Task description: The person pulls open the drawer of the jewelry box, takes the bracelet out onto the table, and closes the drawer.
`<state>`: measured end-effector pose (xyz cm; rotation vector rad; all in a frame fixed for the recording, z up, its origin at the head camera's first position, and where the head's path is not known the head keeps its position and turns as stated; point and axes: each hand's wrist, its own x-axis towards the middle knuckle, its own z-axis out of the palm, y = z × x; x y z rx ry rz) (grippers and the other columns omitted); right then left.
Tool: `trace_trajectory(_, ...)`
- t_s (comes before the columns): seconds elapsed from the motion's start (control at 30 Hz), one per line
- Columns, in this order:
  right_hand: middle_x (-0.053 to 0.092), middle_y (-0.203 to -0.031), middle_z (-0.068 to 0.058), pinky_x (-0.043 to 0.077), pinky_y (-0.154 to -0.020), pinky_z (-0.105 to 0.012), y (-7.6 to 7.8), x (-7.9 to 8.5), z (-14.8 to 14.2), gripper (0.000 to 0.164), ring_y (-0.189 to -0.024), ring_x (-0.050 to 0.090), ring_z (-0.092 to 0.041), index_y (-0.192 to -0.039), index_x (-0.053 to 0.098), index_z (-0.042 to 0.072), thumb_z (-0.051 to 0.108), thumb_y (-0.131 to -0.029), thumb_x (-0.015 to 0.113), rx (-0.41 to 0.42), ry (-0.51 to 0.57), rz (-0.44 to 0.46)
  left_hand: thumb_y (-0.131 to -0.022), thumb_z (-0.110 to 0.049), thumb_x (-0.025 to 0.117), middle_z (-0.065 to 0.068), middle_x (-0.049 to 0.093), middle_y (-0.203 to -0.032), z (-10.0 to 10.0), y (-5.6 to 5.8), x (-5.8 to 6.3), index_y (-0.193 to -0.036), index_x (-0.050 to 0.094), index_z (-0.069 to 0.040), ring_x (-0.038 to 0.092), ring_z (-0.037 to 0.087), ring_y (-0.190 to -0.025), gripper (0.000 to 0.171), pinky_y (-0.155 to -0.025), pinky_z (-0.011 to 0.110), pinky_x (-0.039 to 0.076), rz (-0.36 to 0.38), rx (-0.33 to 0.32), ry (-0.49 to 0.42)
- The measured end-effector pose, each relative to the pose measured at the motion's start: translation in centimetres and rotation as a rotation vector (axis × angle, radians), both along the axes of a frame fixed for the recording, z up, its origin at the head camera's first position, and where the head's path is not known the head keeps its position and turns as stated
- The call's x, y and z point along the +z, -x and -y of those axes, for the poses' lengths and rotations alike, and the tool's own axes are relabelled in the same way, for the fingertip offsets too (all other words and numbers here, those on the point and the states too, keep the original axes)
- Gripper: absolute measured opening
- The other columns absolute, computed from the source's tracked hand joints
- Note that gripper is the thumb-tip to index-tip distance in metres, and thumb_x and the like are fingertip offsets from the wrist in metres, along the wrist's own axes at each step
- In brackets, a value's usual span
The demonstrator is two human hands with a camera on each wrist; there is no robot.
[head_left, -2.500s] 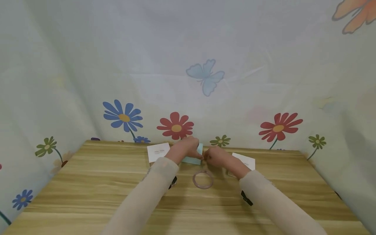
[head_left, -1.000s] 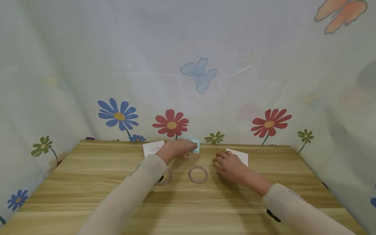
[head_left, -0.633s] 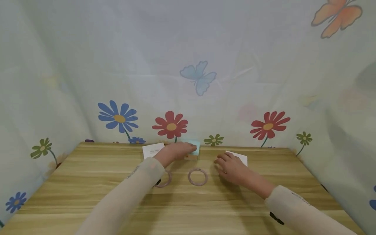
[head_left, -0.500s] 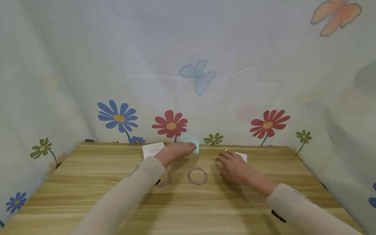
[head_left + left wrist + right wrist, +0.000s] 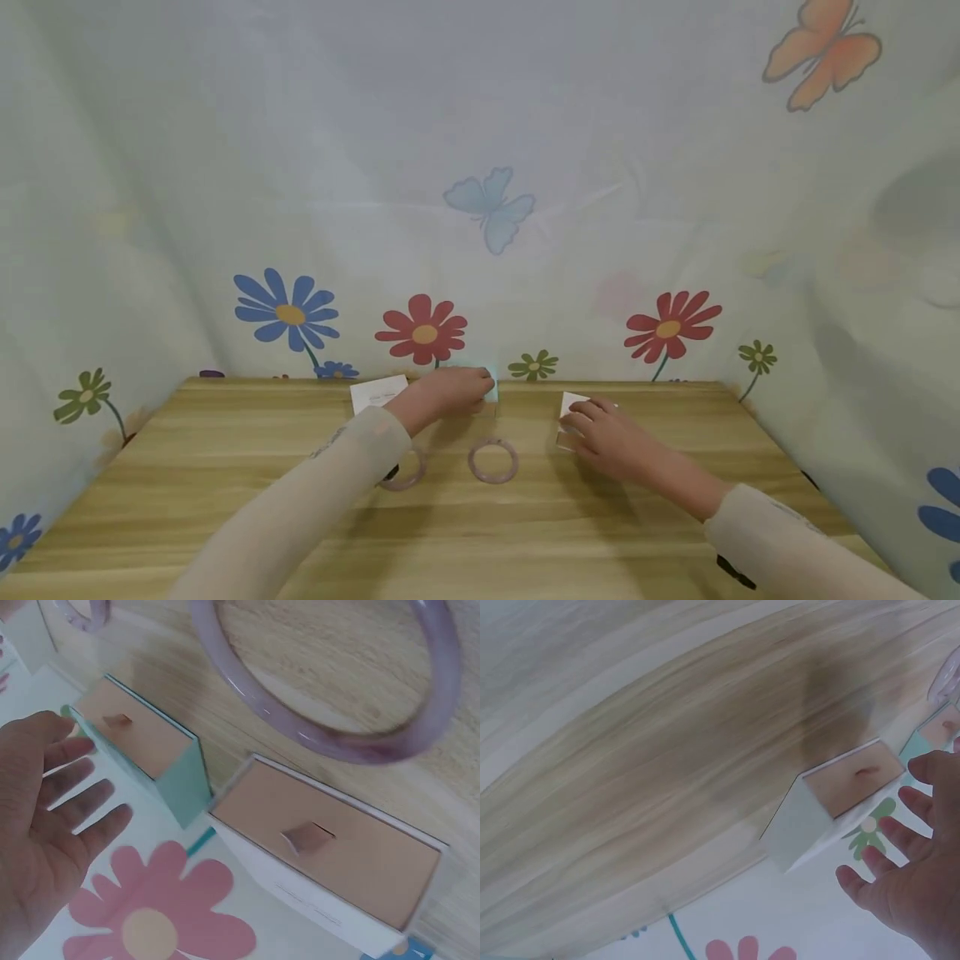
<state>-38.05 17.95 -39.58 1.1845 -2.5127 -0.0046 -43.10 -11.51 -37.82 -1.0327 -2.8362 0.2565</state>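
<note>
My left hand [image 5: 450,390] reaches over a mint-green drawer box [image 5: 191,784] at the back of the table, hiding much of it from the head view. In the left wrist view its fingers are spread beside that box, the thumb by a top corner. The box's tan face carries a small pull tab [image 5: 118,720]. My right hand [image 5: 611,437] hovers with loosely bent fingers over a white drawer box [image 5: 787,825], partly covering it; the right wrist view shows the fingers spread alongside. This box also has a tan face with a tab.
Another white drawer box [image 5: 377,392] stands left of the mint one. A pale purple bangle [image 5: 472,461] lies in front of the mint box. A second bangle [image 5: 423,467] is partly hidden by my left wrist. A flowered cloth [image 5: 570,292] hangs behind the wooden table [image 5: 480,542].
My right hand has left the mint box and moved right to the white box, which has turned its tan face more toward me. My left hand has stayed at the mint box.
</note>
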Motion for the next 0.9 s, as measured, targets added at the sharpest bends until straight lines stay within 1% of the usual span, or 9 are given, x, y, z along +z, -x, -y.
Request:
trace_trajectory(0.07,0.066,-0.118,-0.016,0.048,-0.098,-0.054,-0.2,0.0,-0.5,0.028,-0.114,0.059,-0.039,-0.118,0.068,0.004,0.011,-0.092,0.073,0.002,-0.008,-0.014,-0.101,-0.015,0.057,0.005,0.064,-0.113,-0.4,-0.2,-0.1,-0.108,0.064,-0.008,0.062,0.018,-0.086,0.012,-0.068,0.03,0.053,-0.051,-0.052,-0.005)
trace_trajectory(0.2,0.064,-0.121,-0.017,0.048,-0.099,-0.053,-0.5,0.4,-1.2,0.033,-0.114,0.058,-0.038,-0.122,0.067,0.004,0.015,-0.092,0.074,-0.047,-0.02,-0.004,-0.101,-0.016,0.055,0.004,0.064,-0.117,-2.0,-0.7,-0.1,-0.113,0.063,-0.01,0.064,0.018,-0.092,0.015,-0.066,0.03,0.054,-0.117,-0.112,-0.025)
trace_trajectory(0.27,0.063,-0.121,-0.016,0.048,-0.099,-0.052,-0.6,0.5,-1.4,0.034,-0.114,0.058,-0.037,-0.123,0.066,0.004,0.017,-0.092,0.075,-0.072,-0.033,-0.002,-0.103,-0.016,0.053,0.004,0.063,-0.121,-2.9,-0.9,-0.1,-0.119,0.062,-0.011,0.064,0.018,-0.1,0.02,-0.071,0.031,0.055,-0.116,-0.121,-0.025)
trace_trajectory(0.4,0.064,-0.12,-0.014,0.049,-0.098,-0.051,-1.0,0.7,-1.8,0.036,-0.113,0.059,-0.035,-0.124,0.067,0.006,0.021,-0.092,0.075,-0.125,-0.063,0.003,-0.104,-0.018,0.052,0.005,0.06,-0.136,-4.6,-1.1,-0.5,-0.132,0.06,-0.011,0.063,0.02,-0.118,0.03,-0.088,0.032,0.055,-0.094,-0.135,-0.017)
trace_trajectory(0.53,0.063,-0.122,-0.014,0.05,-0.098,-0.05,-1.2,0.5,-2.3,0.038,-0.114,0.058,-0.035,-0.125,0.066,0.007,0.022,-0.092,0.076,-0.191,-0.068,0.033,-0.105,-0.018,0.053,0.004,0.055,-0.146,-6.0,-1.1,-1.2,-0.142,0.056,-0.012,0.056,0.019,-0.131,0.038,-0.102,0.031,0.049,-0.098,-0.154,0.014)
trace_trajectory(0.63,0.063,-0.122,-0.014,0.051,-0.096,-0.051,-1.2,0.5,-2.9,0.039,-0.114,0.058,-0.036,-0.124,0.066,0.006,0.021,-0.09,0.078,-0.219,-0.066,0.032,-0.106,-0.017,0.053,0.003,0.051,-0.152,-6.9,-1.4,-1.3,-0.148,0.052,-0.012,0.05,0.019,-0.138,0.042,-0.109,0.032,0.043,-0.1,-0.17,0.033)
trace_trajectory(0.73,0.063,-0.121,-0.014,0.051,-0.096,-0.051,-1.3,0.5,-3.5,0.04,-0.112,0.059,-0.036,-0.124,0.066,0.005,0.021,-0.089,0.079,-0.225,-0.058,0.022,-0.108,-0.017,0.05,0.002,0.042,-0.159,-7.9,-1.7,-1.3,-0.154,0.045,-0.016,0.042,0.017,-0.145,0.046,-0.114,0.032,0.037,-0.067,-0.176,0.056)
trace_trajectory(0.8,0.064,-0.119,-0.013,0.051,-0.095,-0.051,-1.3,0.4,-3.7,0.039,-0.11,0.06,-0.035,-0.122,0.067,0.005,0.021,-0.089,0.079,-0.216,-0.054,0.013,-0.109,-0.018,0.048,-0.001,0.036,-0.162,-8.6,-1.9,-1.3,-0.157,0.04,-0.02,0.037,0.016,-0.147,0.048,-0.114,0.031,0.037,-0.045,-0.173,0.073)
trace_trajectory(0.9,0.064,-0.116,-0.011,0.052,-0.094,-0.051,-1.4,0.1,-3.9,0.038,-0.108,0.06,-0.034,-0.122,0.067,0.006,0.022,-0.089,0.079,-0.215,-0.042,0.022,-0.109,-0.022,0.047,-0.006,0.032,-0.164,-9.4,-2.3,-1.4,-0.158,0.037,-0.024,0.033,0.013,-0.149,0.05,-0.114,0.028,0.036,-0.043,-0.169,0.109)
